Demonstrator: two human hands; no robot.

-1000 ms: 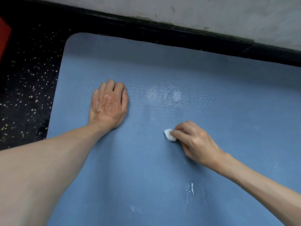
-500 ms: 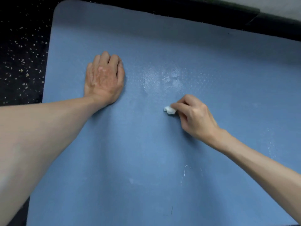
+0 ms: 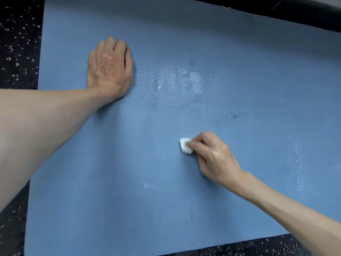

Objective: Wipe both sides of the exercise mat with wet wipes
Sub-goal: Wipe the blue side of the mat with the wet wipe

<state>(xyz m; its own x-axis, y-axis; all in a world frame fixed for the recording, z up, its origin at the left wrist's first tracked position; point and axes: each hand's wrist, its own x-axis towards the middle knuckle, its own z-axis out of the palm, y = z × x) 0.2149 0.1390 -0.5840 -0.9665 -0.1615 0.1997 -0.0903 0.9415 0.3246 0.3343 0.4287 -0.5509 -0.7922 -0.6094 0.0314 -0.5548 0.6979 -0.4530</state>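
wipe drawn back from the damp patch

the right hand (image 3: 215, 156), pinching the wadded wet wipe (image 3: 185, 145), has slid nearer on the blue exercise mat (image 3: 258, 71), now well below the shiny damp patch (image 3: 180, 80) it was just beside; the left hand (image 3: 110, 69) stays pressed flat, fingers straight; speckled dark floor (image 3: 18, 43) borders the mat; a small dark fleck (image 3: 234, 116), maybe a hair, lies beyond the wipe

1. The flat blue exercise mat (image 3: 129, 163) looks matt, with a fine pebbled grain.
2. At upper centre of the frame, a damp patch (image 3: 184, 78) on it shines wetly, with whitish smears.
3. The small white crumpled wet wipe (image 3: 185, 145) looks soft and fibrous.
4. The black floor (image 3: 18, 43) at the left edge is matt and speckled with pale flecks.
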